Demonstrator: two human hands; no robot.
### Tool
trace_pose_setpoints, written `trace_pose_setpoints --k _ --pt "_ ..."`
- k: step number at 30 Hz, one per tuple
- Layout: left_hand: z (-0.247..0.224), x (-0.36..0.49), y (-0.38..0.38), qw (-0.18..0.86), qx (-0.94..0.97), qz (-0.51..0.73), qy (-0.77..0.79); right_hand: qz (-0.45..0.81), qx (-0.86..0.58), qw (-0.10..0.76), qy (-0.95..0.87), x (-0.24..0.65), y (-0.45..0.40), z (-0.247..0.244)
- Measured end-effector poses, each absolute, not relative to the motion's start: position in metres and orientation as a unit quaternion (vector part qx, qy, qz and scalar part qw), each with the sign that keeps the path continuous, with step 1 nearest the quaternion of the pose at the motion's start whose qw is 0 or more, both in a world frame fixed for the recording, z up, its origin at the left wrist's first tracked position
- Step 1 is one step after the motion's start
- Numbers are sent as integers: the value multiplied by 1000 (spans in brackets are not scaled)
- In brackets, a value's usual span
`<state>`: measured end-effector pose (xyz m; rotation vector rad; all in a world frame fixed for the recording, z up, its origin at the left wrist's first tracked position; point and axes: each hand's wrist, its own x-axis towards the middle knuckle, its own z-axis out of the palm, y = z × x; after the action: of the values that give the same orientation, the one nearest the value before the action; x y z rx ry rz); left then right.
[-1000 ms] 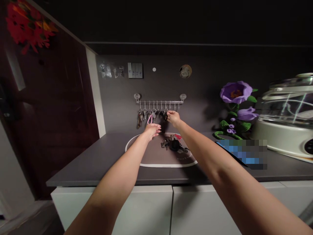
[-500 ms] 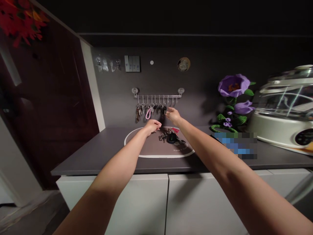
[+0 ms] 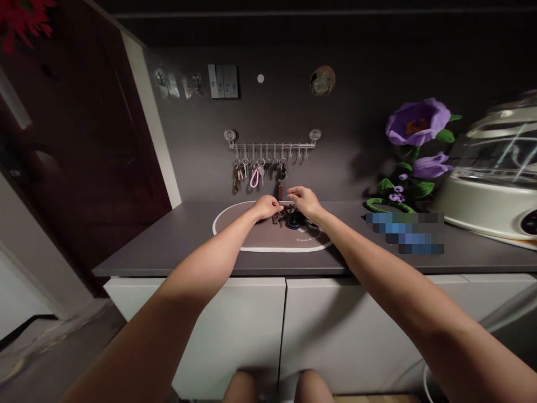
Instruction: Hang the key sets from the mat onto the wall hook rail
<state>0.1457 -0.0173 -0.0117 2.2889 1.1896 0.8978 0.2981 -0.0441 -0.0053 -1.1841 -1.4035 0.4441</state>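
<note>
A clear hook rail (image 3: 272,146) is fixed to the dark wall, with several sets of keys (image 3: 262,170) hanging from it, one with a pink loop (image 3: 254,178). A brown tag (image 3: 280,189) hangs from the set furthest right. Below, a pile of keys and key fobs (image 3: 295,220) lies on a brown, white-edged mat (image 3: 251,240). My left hand (image 3: 267,207) is at the left of the pile, fingers closed; what they hold, if anything, is too small to name. My right hand (image 3: 305,202) is over the pile's right part, its fingers apart and nothing visible in them.
Purple artificial flowers (image 3: 419,126) stand on the counter (image 3: 168,246) to the right, beside a large white appliance (image 3: 495,196) with a clear top. A blurred-out item lies before the flowers. A switch panel (image 3: 224,81) is on the wall, and a dark door (image 3: 84,112) is at the left.
The view has tilted down. My right hand has dropped away from the hanging keys to the pile on the mat. My left hand has come nearer to the pile.
</note>
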Motion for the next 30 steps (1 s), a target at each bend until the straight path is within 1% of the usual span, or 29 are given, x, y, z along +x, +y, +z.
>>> trace_pose_setpoints --k 6,9,16,20,24,30 --pt "-18 147 -14 208 824 304 431 123 -516 510 -677 311 -44 -10" --pt "-18 148 -16 227 812 309 441 97 -526 476 -698 310 -38 -10" --pt "-12 149 -24 332 741 358 460 37 -546 384 -744 303 -41 -9" --pt "-8 147 -20 412 708 373 436 12 -567 338 -751 302 -44 -7" --pt "0 145 -18 508 643 388 422 7 -569 337 -750 301 -45 -6" --pt "9 142 -20 573 567 424 413 29 -558 367 -743 296 -51 -5"
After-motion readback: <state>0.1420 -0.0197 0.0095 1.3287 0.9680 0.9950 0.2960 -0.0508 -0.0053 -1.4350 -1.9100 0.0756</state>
